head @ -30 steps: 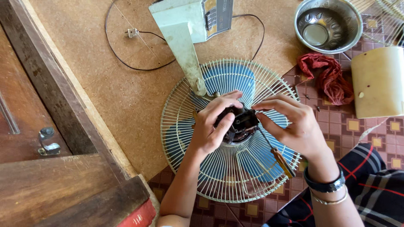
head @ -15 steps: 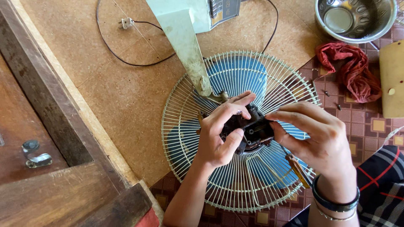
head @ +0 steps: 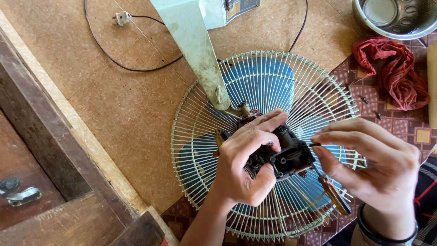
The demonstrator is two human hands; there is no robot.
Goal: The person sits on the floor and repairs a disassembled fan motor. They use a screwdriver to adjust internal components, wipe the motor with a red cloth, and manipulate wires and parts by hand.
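The left hand [head: 241, 168] wraps around the dark fan motor [head: 284, 155], fingers over its top and thumb underneath, holding it firmly at the middle of the wire fan guard [head: 200, 136]. The right hand [head: 373, 164] comes in from the right side with thumb and fingers pinched narrow at the motor's edge, on a small dark part too small to make out. A screwdriver [head: 332, 193] with a yellow-brown handle lies under that hand on the guard wires. Blue fan blades [head: 264, 82] show through the guard. The pale fan stand [head: 195, 50] runs up from the motor toward the top edge. A black power cord [head: 136, 68] with its plug curls on the brown floor beside it. A red rag [head: 396, 73] lies well to the right, below a metal bowl [head: 364, 20].
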